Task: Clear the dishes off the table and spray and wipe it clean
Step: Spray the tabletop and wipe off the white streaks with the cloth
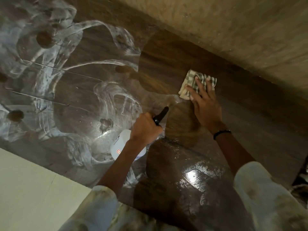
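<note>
A dark wooden table point(166, 60) fills the view, smeared with white streaks of cleaner across its left and middle. My left hand point(146, 127) grips a white spray bottle point(123, 145) by its black trigger head, nozzle pointing toward the table's middle. My right hand point(205, 104) presses flat, fingers spread, on a folded green-and-white checked cloth point(191, 80) lying on the table at the right. The wood around and left of the cloth looks wiped and streak-free. No dishes are in view.
A tan floor point(233, 30) runs beyond the table's far edge at upper right. A pale floor area point(33, 189) lies past the table's near-left edge. Wet glare spots sit on the table near my body.
</note>
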A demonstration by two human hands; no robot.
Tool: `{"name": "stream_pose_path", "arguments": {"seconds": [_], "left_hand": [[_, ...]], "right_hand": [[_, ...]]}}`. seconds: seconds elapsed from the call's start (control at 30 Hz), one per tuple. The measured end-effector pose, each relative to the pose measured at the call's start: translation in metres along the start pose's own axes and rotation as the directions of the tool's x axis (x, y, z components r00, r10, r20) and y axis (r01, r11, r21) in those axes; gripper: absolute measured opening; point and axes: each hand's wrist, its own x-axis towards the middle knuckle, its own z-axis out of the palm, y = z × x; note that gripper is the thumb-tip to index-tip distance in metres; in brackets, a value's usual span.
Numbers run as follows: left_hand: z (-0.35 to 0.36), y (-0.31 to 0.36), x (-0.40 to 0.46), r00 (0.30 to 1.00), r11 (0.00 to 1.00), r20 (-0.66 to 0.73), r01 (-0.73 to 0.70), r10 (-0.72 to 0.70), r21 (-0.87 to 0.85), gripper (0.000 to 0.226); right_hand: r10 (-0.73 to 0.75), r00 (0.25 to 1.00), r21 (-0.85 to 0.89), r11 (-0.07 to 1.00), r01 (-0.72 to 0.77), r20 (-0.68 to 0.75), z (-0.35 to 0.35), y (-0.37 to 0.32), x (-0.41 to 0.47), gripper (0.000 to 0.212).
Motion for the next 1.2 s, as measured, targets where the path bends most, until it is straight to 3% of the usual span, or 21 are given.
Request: {"name": "stream_pose_path", "arguments": {"seconds": [0.27, 0.37, 0.47, 0.53, 0.63, 0.7, 0.77, 0.87, 0.93, 1.07, 1.2], "left_hand": [[-0.008, -0.02, -0.005, 0.996, 1.0, -0.08, 0.025, -0.026, -0.013, 0.008], [-0.012, -0.025, -0.007, 0.994, 0.999, -0.106, 0.025, -0.029, -0.042, 0.003], [-0.016, -0.029, -0.013, 0.991, 0.996, -0.136, 0.0, -0.013, -0.091, 0.017], [-0.018, -0.032, -0.017, 0.989, 0.993, -0.146, -0.003, -0.015, -0.117, 0.013], [-0.021, -0.034, -0.021, 0.989, 0.993, -0.147, -0.017, 0.0, -0.117, 0.016], [-0.021, -0.037, -0.024, 0.99, 0.988, -0.141, -0.032, 0.011, -0.151, 0.017], [-0.021, -0.042, -0.026, 0.991, 0.983, -0.134, -0.041, 0.017, -0.179, 0.017], [-0.021, -0.051, -0.03, 0.99, 0.986, -0.142, -0.048, 0.025, -0.16, 0.011], [-0.02, -0.057, -0.033, 0.989, 0.985, -0.146, -0.045, 0.02, -0.169, 0.006], [-0.018, -0.07, -0.039, 0.987, 0.988, -0.157, -0.068, 0.045, -0.141, 0.013], [-0.019, -0.081, -0.053, 0.98, 0.979, -0.179, -0.112, 0.081, -0.169, 0.008]], "right_hand": [[0.012, 0.999, 0.078, 0.997, -0.009, -0.036, 0.009, -0.044, 0.004, 0.049], [-0.125, 0.992, 0.043, 0.991, 0.125, -0.005, 0.022, -0.09, 0.018, 0.058], [-0.251, 0.964, 0.022, 0.968, 0.25, 0.086, 0.035, -0.127, 0.015, 0.057], [-0.364, 0.919, 0.024, 0.931, 0.365, 0.151, 0.038, -0.128, -0.002, 0.056], [-0.491, 0.864, -0.002, 0.869, 0.495, 0.112, 0.031, -0.093, -0.033, 0.062], [-0.408, 0.908, -0.014, 0.912, 0.411, 0.1, 0.021, -0.063, -0.044, 0.066], [-0.251, 0.964, 0.006, 0.968, 0.251, 0.089, 0.01, -0.047, -0.042, 0.055], [-0.07, 0.996, 0.032, 0.997, 0.068, 0.052, 0.011, -0.062, -0.016, 0.045], [-0.036, 0.999, 0.042, 0.998, 0.036, 0.012, 0.021, -0.089, 0.004, 0.048], [-0.199, 0.978, 0.053, 0.979, 0.196, 0.055, 0.042, -0.144, 0.01, 0.059], [-0.453, 0.88, -0.032, 0.886, 0.462, 0.143, 0.041, -0.134, -0.039, 0.054]]}}
